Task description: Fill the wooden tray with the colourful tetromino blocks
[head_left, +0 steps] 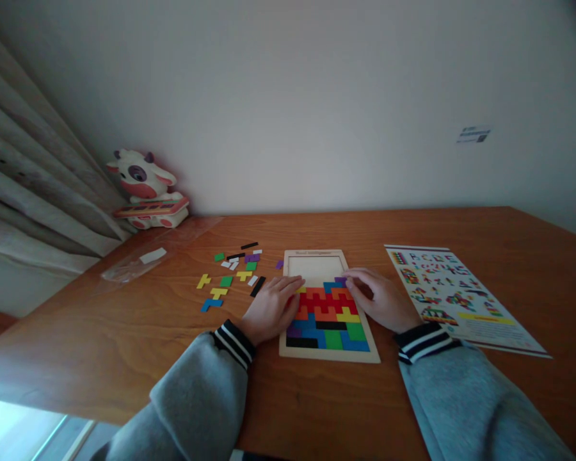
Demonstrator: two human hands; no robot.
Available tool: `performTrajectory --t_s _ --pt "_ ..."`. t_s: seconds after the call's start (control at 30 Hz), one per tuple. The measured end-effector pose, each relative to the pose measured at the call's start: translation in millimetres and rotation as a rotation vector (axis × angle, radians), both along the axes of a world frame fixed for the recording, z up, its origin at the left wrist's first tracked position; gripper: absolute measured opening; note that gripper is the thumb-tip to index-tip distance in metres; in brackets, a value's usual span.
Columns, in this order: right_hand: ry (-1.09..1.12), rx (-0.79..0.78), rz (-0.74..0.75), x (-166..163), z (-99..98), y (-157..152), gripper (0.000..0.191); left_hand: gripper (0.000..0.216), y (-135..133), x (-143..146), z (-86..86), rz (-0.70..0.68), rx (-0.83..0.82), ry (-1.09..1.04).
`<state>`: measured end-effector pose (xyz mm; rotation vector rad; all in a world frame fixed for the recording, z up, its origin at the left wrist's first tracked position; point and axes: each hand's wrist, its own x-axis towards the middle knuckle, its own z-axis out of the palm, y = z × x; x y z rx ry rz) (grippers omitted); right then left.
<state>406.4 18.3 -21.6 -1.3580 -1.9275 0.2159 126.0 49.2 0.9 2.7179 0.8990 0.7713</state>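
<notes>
A wooden puzzle board (329,360) lies flat on the table, its near part filled with coloured block pieces and its far part bare. My left hand (272,306) rests over the board's left edge, fingers stretched out, the tips by a yellow piece (301,290). At the right edge, my right hand (381,298) has its fingers curled, with the fingertips on a purple piece (340,280) in the top row, beside a blue piece (333,286). Red pieces (324,302) run across the middle of the board.
Loose pieces, among them a yellow one (219,292) and a blue one (212,305), lie left of the board. A printed sheet (461,291) is on the right. Clear plastic wrap (125,272) and a toy cow (146,186) are at the far left near a curtain (33,173).
</notes>
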Motion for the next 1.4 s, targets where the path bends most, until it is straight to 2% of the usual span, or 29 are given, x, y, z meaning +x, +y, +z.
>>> performTrajectory --t_s 0.2,0.7,1.13,1.4 --pt "-0.065 -0.008 0.085 -7.0 -0.9 -2.5 0.03 0.041 2.2 -1.9 -3.0 -0.021 -0.048 0.024" --pt "-0.08 -0.038 0.045 -8.5 -0.9 -3.8 0.024 0.032 1.1 -0.9 -2.4 -0.032 -0.079 0.042" --pt "-0.108 0.004 0.128 -14.7 -1.3 -4.4 0.027 0.033 0.2 -0.5 -4.6 -0.057 -0.067 0.029" --pt "-0.13 0.032 0.123 -16.3 -1.6 -5.9 0.026 0.033 -0.6 -0.1 -3.2 -0.051 -0.081 0.035"
